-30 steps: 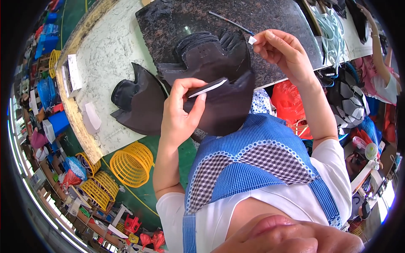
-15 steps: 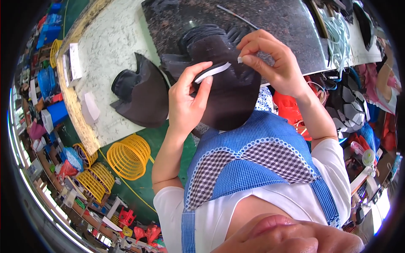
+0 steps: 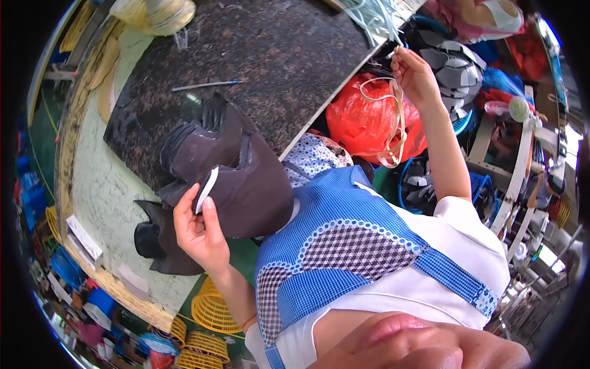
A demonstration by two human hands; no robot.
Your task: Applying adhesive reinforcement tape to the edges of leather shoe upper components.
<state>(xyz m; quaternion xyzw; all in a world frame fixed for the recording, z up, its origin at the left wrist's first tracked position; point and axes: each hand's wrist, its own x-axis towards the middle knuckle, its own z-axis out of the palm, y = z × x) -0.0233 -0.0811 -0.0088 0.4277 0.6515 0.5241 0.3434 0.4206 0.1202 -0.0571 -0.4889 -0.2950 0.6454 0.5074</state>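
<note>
My left hand (image 3: 206, 237) pinches a small dark piece with a white strip (image 3: 208, 187) along it, held over a stack of dark brown curved sheet pieces (image 3: 255, 197). These overhang the near edge of the dark speckled slab. Away to the right, my right hand (image 3: 418, 77) is raised beside the table edge with thumb and fingers pressed together. Whatever is between those fingertips is too small to name. Just below it, a loop of cream strap (image 3: 399, 126) hangs across a red plastic bag (image 3: 353, 117).
A pen (image 3: 208, 86) lies on the speckled slab (image 3: 289, 55). Another dark cut piece (image 3: 175, 252) rests on the pale board at left. Pale blue strips (image 3: 375, 18) lie at the table's far corner. Yellow baskets (image 3: 215, 307) stand below. Tubs of grey pieces (image 3: 452, 67) are at right.
My right hand has moved away from the white strip, out to the right past the table edge. The left hand still holds its piece. The whole view has turned toward the right.
</note>
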